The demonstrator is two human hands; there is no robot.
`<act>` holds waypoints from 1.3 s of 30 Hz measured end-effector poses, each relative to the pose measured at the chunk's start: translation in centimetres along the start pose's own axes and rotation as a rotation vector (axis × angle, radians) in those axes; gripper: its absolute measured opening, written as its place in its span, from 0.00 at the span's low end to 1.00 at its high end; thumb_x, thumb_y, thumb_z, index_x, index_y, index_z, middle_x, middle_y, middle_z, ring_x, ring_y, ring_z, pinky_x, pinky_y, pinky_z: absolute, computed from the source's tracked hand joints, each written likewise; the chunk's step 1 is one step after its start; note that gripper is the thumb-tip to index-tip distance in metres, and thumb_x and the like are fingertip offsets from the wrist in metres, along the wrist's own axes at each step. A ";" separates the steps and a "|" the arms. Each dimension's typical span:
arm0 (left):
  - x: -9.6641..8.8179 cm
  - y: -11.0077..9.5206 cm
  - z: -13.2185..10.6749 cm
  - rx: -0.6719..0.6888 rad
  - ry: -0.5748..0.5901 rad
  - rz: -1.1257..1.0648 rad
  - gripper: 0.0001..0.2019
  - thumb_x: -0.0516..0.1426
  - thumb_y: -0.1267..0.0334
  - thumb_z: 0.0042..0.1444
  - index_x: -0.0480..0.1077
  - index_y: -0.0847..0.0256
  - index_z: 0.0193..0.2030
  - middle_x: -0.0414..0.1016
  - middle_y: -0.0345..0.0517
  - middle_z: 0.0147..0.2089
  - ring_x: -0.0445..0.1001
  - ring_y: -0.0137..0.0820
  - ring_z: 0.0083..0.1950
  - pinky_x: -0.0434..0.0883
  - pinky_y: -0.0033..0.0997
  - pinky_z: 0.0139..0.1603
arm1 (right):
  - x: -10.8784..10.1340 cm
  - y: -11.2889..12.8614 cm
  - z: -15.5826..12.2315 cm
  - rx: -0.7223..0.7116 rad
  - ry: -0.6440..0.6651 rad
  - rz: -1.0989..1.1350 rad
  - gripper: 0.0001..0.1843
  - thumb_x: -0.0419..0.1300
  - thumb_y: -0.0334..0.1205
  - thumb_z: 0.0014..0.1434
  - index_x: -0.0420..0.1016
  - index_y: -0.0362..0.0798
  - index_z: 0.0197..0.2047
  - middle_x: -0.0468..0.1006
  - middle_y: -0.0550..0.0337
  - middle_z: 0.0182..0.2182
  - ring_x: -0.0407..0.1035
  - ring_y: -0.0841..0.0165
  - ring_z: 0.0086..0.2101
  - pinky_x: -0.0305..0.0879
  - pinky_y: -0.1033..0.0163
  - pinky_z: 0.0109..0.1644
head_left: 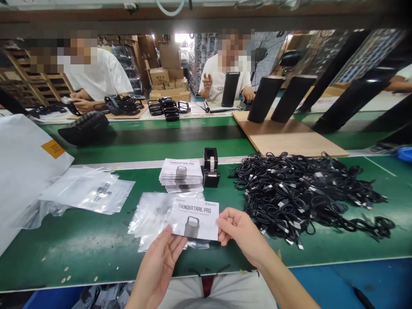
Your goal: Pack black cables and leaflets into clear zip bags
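Observation:
Both my hands hold one white booklet point(195, 219) printed "Thundertrail Pro" above the green table point(96, 244). My left hand point(161, 262) supports its lower left edge with fingers under it. My right hand point(240, 231) pinches its right edge. Under the booklet lie clear plastic bags point(151, 216). A stack of the same booklets point(181, 174) sits just behind, beside a black tape dispenser point(210, 167).
A large heap of black cables point(302, 193) fills the table's right. More clear bags point(93, 191) and a big white bag point(22, 167) lie left. Across a green conveyor point(161, 137), two people work; black cylinder speakers point(280, 101) stand on a wooden board point(289, 139).

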State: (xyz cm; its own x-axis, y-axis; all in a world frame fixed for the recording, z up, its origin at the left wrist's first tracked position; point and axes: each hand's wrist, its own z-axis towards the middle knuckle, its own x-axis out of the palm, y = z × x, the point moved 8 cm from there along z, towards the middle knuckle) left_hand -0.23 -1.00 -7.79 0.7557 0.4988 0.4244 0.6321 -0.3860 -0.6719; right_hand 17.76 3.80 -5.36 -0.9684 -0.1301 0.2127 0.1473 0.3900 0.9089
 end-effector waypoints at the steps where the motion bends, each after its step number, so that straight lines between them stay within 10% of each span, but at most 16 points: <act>1: 0.0 0.4 0.1 -0.017 0.009 -0.002 0.12 0.52 0.70 0.58 0.67 0.64 0.48 0.75 0.53 0.47 0.73 0.34 0.49 0.73 0.31 0.47 | -0.1 0.3 -0.2 -0.020 -0.012 -0.007 0.12 0.63 0.43 0.48 0.66 0.43 0.26 0.72 0.66 0.14 0.64 0.78 0.15 0.61 0.74 0.19; 19: 0.9 1.7 -0.5 0.022 0.019 0.074 0.09 0.61 0.73 0.48 0.71 0.63 0.38 0.77 0.41 0.32 0.75 0.23 0.28 0.75 0.20 0.33 | -0.2 0.7 -2.2 -0.070 -0.053 -0.082 0.14 0.61 0.47 0.48 0.65 0.45 0.27 0.71 0.66 0.15 0.66 0.74 0.17 0.65 0.70 0.21; 25: 2.6 1.6 -1.7 -0.020 0.072 -0.132 0.13 0.51 0.64 0.59 0.66 0.60 0.51 0.75 0.47 0.47 0.73 0.31 0.48 0.72 0.26 0.47 | -0.5 0.8 -2.7 -0.028 -0.001 -0.207 0.10 0.59 0.42 0.51 0.66 0.46 0.25 0.72 0.65 0.15 0.66 0.74 0.17 0.64 0.71 0.21; 29: 1.9 0.8 -1.6 0.061 -0.054 -0.125 0.13 0.51 0.71 0.58 0.66 0.61 0.50 0.76 0.47 0.45 0.74 0.28 0.46 0.73 0.20 0.43 | 0.0 0.2 -3.1 -0.021 0.024 -0.175 0.10 0.59 0.44 0.52 0.66 0.46 0.26 0.72 0.65 0.15 0.66 0.75 0.17 0.64 0.71 0.21; 39: 3.8 2.7 -1.7 0.001 0.074 -0.134 0.11 0.51 0.66 0.59 0.68 0.63 0.48 0.76 0.51 0.46 0.73 0.35 0.48 0.74 0.31 0.46 | -1.0 0.0 -4.5 -0.145 -0.247 -0.056 0.18 0.61 0.53 0.48 0.67 0.46 0.25 0.71 0.63 0.15 0.65 0.73 0.18 0.65 0.69 0.22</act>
State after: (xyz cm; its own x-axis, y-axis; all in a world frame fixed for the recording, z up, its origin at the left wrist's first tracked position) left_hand 4.65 -1.51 -7.01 0.6753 0.4875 0.5534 0.7279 -0.3195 -0.6068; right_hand 19.64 -0.23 -3.97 -0.9929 0.0853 0.0828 0.1018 0.2514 0.9625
